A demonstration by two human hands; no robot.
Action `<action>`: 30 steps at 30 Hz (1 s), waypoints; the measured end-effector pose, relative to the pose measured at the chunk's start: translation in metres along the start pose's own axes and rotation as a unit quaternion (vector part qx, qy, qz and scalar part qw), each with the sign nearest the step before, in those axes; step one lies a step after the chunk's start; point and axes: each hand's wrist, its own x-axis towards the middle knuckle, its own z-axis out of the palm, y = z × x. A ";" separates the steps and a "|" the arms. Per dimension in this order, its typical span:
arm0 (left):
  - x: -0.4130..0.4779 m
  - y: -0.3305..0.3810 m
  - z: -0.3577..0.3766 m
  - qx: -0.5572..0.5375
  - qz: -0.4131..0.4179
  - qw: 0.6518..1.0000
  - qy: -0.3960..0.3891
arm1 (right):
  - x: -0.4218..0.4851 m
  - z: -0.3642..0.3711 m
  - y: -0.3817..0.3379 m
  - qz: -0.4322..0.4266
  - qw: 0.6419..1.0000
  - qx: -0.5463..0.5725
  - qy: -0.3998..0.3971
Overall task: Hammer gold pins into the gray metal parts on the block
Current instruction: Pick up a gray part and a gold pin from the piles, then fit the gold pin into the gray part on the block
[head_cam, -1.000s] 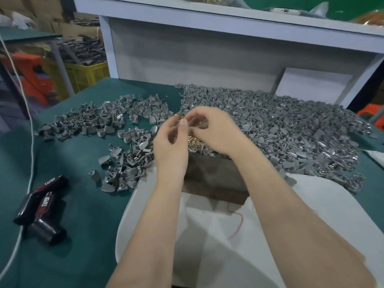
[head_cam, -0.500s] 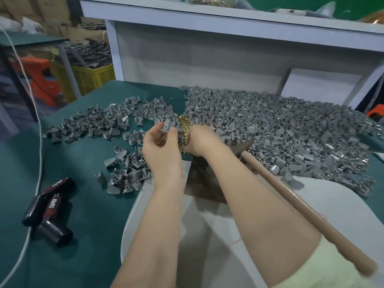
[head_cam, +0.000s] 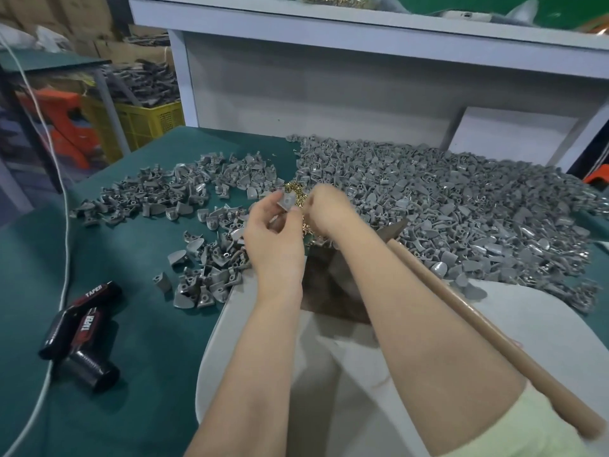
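Observation:
My left hand pinches one gray metal part between thumb and fingers, raised above the dark wooden block. My right hand sits right beside it with its fingers curled and its fingertips at the heap of gold pins. It seems to pinch a pin, which is blurred. A hammer lies under my right forearm, its metal head by the block and its wooden handle running back to the lower right. Neither hand grips the hammer.
A big heap of gray parts covers the green table at the right, and a thinner scatter lies at the left. A black and red tool and a white cable lie at the left. A white sheet lies under the block.
My hands have separated a little and dropped toward the gold pins. The left hand still holds a gray part. The hammer, unseen a second ago, now lies along my right forearm.

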 end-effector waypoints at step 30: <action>-0.025 -0.011 0.007 0.544 0.192 0.765 -0.286 | -0.114 -0.005 0.094 -0.035 0.936 0.286 0.203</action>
